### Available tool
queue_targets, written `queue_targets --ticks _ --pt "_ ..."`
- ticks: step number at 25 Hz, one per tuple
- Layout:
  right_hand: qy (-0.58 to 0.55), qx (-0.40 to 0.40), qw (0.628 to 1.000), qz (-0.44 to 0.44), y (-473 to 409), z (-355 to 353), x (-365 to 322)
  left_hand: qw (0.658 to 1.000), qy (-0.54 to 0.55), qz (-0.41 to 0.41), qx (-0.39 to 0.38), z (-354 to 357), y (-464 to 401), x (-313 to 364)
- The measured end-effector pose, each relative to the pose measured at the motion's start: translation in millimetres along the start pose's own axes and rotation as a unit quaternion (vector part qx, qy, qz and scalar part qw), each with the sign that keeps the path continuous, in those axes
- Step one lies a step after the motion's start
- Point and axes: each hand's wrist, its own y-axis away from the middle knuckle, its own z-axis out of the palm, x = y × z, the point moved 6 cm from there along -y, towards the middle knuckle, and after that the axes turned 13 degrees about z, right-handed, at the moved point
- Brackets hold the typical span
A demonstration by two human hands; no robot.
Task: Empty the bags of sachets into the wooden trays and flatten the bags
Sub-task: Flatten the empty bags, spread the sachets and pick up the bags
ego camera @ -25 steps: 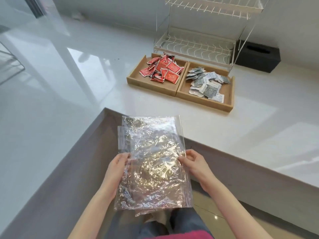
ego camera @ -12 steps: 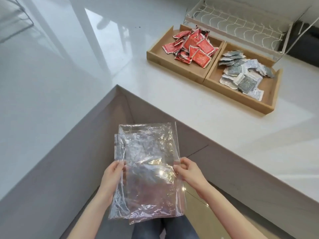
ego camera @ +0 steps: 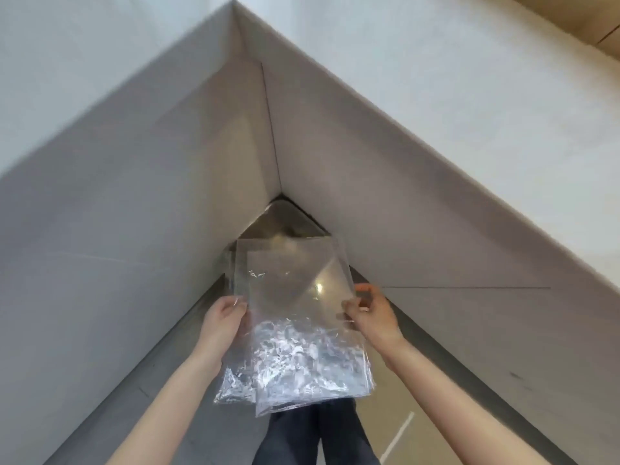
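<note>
Down low, the left hand (ego camera: 223,318) and right hand (ego camera: 372,313) each pinch a side edge of the stacked clear crinkled plastic bags (ego camera: 295,333), holding them flat in the air over the person's dark trouser legs (ego camera: 315,434). Behind the bags rise the grey cabinet fronts (ego camera: 151,196) of an inner corner under the white L-shaped countertop (ego camera: 436,62). Only a corner of a wooden tray (ego camera: 583,25) shows at the top right, well apart from the bags.
</note>
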Motion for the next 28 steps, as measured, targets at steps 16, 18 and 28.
queue_targets --ticks 16,18,28 --pt "0.160 -0.005 0.985 0.062 -227.9 85.7 14.2 0.996 -0.019 -0.046 -0.076 64.3 -182.9 -111.4" --pt "0.208 0.016 0.977 0.054 -234.4 86.6 5.8 0.994 -0.054 -0.042 -0.090 66.3 -195.6 -115.3" --pt "0.297 -0.010 0.953 0.051 -224.8 90.7 -9.2 0.974 -0.168 0.006 -0.154 72.1 -200.5 -98.5"
